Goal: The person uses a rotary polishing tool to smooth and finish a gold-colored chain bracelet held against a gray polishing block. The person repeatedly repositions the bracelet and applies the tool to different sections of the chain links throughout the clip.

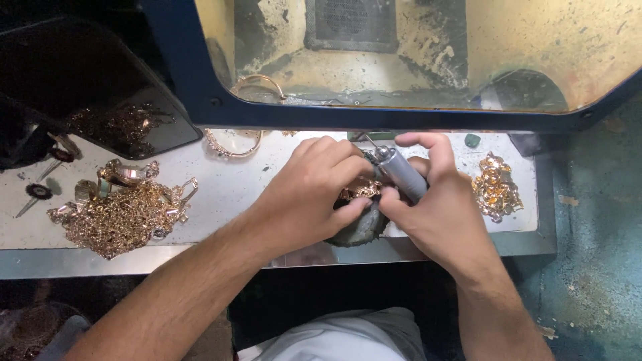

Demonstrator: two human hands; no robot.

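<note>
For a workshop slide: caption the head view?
Left hand steadies gold jewellery while right hand holds a grey tool.

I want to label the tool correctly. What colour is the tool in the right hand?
Grey, metallic. The tool in the right hand shows best in the head view.

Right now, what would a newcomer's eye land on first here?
Both hands meet at the bench's front edge: the left hand presses a gold piece onto a dark round block, while the right hand holds a grey handpiece tool to it. A big tangle of gold chains fills the left of the white benchtop, with a smaller gold cluster at right.
</note>
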